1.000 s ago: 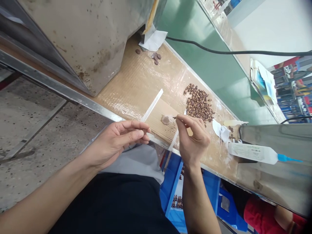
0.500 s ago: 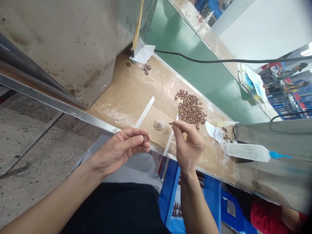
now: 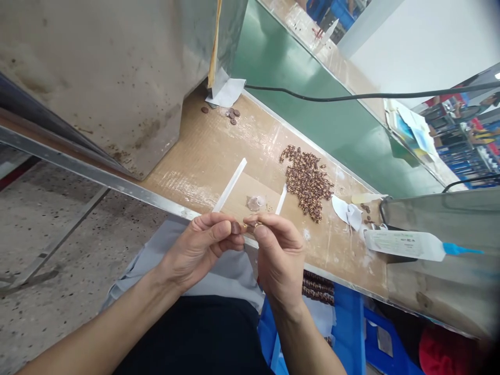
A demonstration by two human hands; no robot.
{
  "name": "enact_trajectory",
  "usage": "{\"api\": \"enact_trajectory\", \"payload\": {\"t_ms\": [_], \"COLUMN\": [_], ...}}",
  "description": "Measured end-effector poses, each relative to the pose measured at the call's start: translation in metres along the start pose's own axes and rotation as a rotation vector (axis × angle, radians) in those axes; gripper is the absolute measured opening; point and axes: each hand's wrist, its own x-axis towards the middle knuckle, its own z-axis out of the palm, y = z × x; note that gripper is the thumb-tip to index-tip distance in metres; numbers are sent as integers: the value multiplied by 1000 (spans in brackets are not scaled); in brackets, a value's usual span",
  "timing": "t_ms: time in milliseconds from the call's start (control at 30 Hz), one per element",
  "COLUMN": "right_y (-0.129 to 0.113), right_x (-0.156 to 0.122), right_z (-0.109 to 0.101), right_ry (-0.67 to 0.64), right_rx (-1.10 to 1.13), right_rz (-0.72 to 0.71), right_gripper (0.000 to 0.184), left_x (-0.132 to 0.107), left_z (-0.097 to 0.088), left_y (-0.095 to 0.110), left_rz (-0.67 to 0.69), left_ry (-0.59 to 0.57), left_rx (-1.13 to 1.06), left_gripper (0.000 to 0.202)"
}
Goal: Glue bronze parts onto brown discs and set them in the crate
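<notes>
Between the thumb and fingers of my left hand [image 3: 207,239] is a small brown piece [image 3: 235,228], rounded and dark. My right hand [image 3: 279,250] pinches a thin tool like tweezers [image 3: 253,224], mostly hidden by the fingers. Its tip meets or nearly meets the brown piece, just over the bench's front edge; actual contact cannot be made out. Behind the hands, a small clear dish [image 3: 255,202] sits on the bench with tiny gold specks beside it. To the right lies a heap of small brown-and-gold parts [image 3: 308,179].
A white bottle with a blue nozzle [image 3: 406,245] lies at the right, near crumpled white paper [image 3: 349,212]. Brown discs [image 3: 233,115] rest at the back left. A large metal housing [image 3: 117,78] borders the bench on the left. Blue trays [image 3: 347,317] with parts stand below.
My right hand has moved left and toward me from beside the heap, bringing the thin tool to the brown piece. My left hand stays nearly in place.
</notes>
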Motion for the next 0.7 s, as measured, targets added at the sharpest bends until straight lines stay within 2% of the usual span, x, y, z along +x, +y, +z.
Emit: {"api": "enact_trajectory", "payload": {"t_ms": [300,700], "right_y": [-4,-6], "right_x": [-2,-3], "right_z": [3,1], "right_ry": [-10,-39], "right_rx": [44,-6], "right_rz": [107,67], "right_gripper": [13,14], "left_x": [-2,-3], "left_z": [5,6], "left_y": [0,1], "left_rz": [28,31], "left_ry": [17,6], "left_rx": [-10,-9], "left_gripper": [22,20]}}
